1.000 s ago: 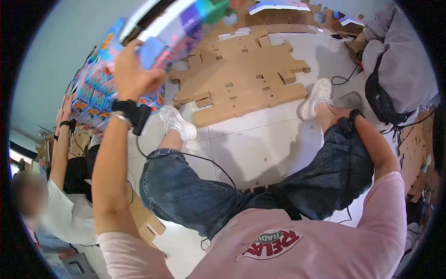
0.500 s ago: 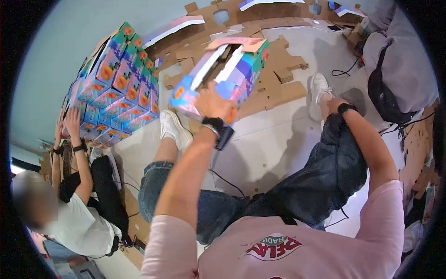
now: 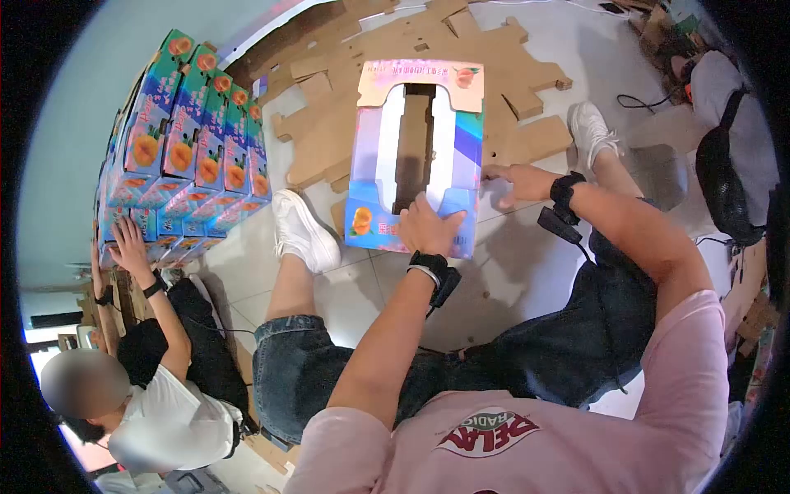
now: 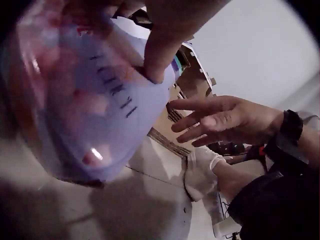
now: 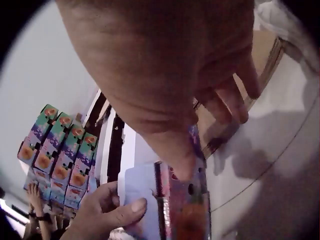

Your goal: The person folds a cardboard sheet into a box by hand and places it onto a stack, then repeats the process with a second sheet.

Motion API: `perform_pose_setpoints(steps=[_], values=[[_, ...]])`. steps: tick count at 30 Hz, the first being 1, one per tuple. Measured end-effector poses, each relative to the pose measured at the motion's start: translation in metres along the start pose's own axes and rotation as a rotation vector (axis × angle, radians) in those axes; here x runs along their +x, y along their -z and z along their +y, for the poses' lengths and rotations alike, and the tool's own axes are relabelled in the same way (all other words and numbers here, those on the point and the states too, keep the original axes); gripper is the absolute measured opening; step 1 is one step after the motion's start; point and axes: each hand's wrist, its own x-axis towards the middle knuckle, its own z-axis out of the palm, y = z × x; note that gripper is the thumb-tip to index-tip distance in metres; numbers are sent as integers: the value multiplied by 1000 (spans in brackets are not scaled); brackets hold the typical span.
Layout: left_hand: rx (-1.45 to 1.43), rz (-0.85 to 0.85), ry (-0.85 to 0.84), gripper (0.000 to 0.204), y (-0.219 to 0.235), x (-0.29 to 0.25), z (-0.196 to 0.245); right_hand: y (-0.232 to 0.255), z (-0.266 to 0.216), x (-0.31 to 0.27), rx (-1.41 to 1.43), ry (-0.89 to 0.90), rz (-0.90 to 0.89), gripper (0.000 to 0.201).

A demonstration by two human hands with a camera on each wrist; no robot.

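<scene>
A colourful printed carton (image 3: 366, 156) with a long slot in its top stands in front of the person in the head view. The left hand (image 3: 432, 229) grips its near end, fingers at the slot and thumb on the blue panel. At the carton's right side is the right hand (image 3: 527, 185), fingers extended and holding nothing. The left wrist view shows the right hand (image 4: 225, 120) with spread fingers, apart from the carton (image 4: 115, 135). In the right wrist view the left hand (image 5: 97, 215) pinches the blue panel (image 5: 145, 200); whether the right thumb touches the carton I cannot tell.
Several similar cartons (image 3: 177, 156) are stacked at the left, where another person's hand (image 3: 130, 247) rests on them. Flattened brown cardboard (image 3: 527, 144) lies on the floor behind the carton. A grey bag with a black pouch (image 3: 724, 156) is at the right.
The left hand has brought the carton from the stack side to the middle, where it now stands straighter. The right hand has left the knee and moved to the carton's right side.
</scene>
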Motion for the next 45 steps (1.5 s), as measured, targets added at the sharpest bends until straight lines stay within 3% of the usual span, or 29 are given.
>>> perform_pose_setpoints(steps=[1,3,5,6,8,9,11,14,18,20,21,22,23,25,27,29,31,33,37,41,45], values=[[-11,-25,8,84,-1,3,-2,-8,6,8,177,65,63,82],[-32,-79,16,81,0,8,-4,-22,2,12,265,44,63,88],[-68,-124,65,80,12,17,5,-31,-26,-5,536,-214,-113,87],[-115,-160,123,78,18,20,9,-42,-25,-6,559,-222,-107,87],[-161,-181,95,77,23,19,8,-59,-20,-6,756,-426,-347,73],[-225,-184,82,76,25,21,8,-59,-26,-11,770,-430,-338,73],[-207,-198,120,77,24,16,12,-57,-46,-24,1199,-369,-332,57],[-174,-224,193,76,21,7,19,-69,-51,-29,1335,-406,-280,44],[-258,-134,139,68,15,-2,17,-88,-35,-16,1328,-371,-262,38],[-349,-71,70,66,15,-2,19,-78,-48,-19,1195,-352,-83,30],[-278,114,-215,67,16,2,24,-71,-61,-22,1202,-349,-78,30],[-204,297,-500,69,18,5,31,-63,-76,-27,1199,-352,45,29],[-204,293,-505,69,21,6,38,-59,-83,-30,1190,-357,168,27],[-160,-7,-529,60,27,8,55,-72,-68,-19,1120,-398,185,26],[-86,-10,-509,58,34,14,68,-73,-66,-18,1140,-205,198,23],[107,-160,-414,59,42,19,76,-73,-67,-19,1103,-241,168,27],[111,-84,-483,58,40,25,75,-73,-67,-18,1003,-220,203,34],[236,-208,-369,56,42,27,76,-67,-77,-29,952,-270,194,38],[267,-336,-327,54,39,26,67,-79,-71,-29,877,-319,132,53],[268,-349,-360,50,46,13,61,-85,-70,-29,1086,-271,18,62],[205,-381,-425,43,35,11,44,-93,-72,-32,846,-318,22,62]])
